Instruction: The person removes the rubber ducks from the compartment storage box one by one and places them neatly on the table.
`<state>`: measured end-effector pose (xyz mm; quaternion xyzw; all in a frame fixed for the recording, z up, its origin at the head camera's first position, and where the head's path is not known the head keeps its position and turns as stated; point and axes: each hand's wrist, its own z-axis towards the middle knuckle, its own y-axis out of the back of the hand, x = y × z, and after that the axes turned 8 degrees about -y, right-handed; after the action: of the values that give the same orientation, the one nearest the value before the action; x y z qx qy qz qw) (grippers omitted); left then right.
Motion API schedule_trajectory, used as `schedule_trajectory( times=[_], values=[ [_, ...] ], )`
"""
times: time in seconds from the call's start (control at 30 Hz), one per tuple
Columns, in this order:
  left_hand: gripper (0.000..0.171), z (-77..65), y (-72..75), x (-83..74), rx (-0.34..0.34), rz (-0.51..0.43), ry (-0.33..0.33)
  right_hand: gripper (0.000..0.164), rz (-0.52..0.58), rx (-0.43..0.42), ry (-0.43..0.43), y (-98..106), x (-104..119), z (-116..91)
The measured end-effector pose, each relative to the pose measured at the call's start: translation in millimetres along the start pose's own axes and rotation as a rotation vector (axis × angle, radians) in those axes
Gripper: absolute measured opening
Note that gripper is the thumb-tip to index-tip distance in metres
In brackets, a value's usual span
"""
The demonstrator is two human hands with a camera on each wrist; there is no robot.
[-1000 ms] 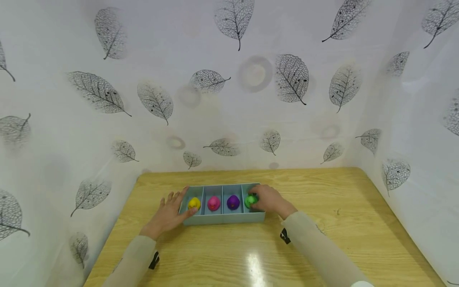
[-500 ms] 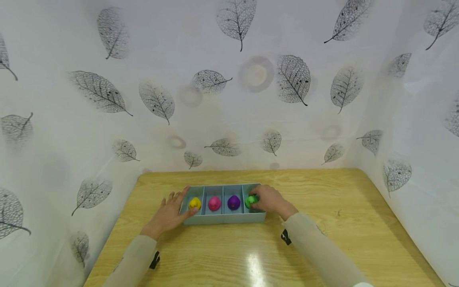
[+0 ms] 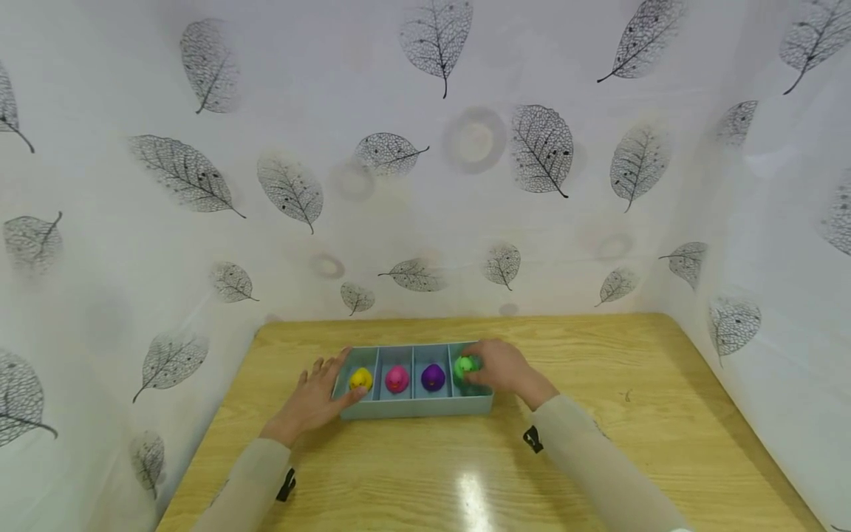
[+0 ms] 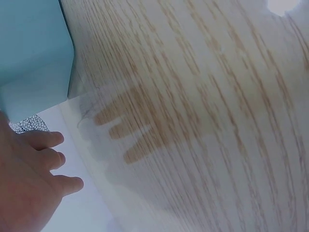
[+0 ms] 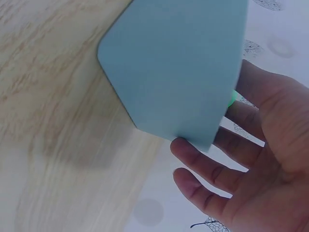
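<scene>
A pale blue tray [image 3: 412, 408] with a row of compartments stands on the table. Its compartments hold a yellow toy duck [image 3: 361, 380], a pink toy duck [image 3: 397, 379] and a purple toy duck [image 3: 433, 377], left to right. In the rightmost compartment, my right hand [image 3: 504, 369] pinches a green toy duck [image 3: 465, 365] between thumb and fingers. My left hand [image 3: 311, 397] rests at the tray's left end, fingers spread, thumb over the front rim by the yellow duck. In the right wrist view, the tray's end wall [image 5: 174, 67] hides most of the green duck.
The wood-grain table [image 3: 399, 473] extends around the tray. Behind and at both sides hangs a white sheet [image 3: 425, 214] printed with dark leaves. A black strap end [image 3: 286, 485] hangs at the left sleeve, another black strap end [image 3: 532, 439] at the right.
The green duck has risen slightly in its compartment, with my right hand's fingers around it. My left hand stays in place at the tray's end.
</scene>
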<state>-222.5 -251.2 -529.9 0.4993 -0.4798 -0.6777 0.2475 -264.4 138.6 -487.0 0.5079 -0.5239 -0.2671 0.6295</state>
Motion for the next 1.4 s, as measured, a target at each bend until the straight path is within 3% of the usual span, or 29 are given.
schedule_trajectory(
  times=[0.53,0.87,1.17,1.4],
  values=[
    [0.091,-1.1,1.1,-1.1,0.008,-0.019,0.013,0.046,0.102,-0.112,0.028,29,1,-15],
    [0.091,-0.6,-0.6,0.2,0.000,-0.016,0.008,0.042,0.128,-0.193,-0.012,47,-18,-23],
    [0.090,-0.8,0.3,-0.7,-0.005,-0.017,0.004,0.045,0.152,-0.200,-0.098,56,-38,-26],
    [0.091,-1.8,2.3,-3.5,0.006,-0.029,0.010,0.044,0.189,-0.209,-0.103,56,-48,-29]
  ],
)
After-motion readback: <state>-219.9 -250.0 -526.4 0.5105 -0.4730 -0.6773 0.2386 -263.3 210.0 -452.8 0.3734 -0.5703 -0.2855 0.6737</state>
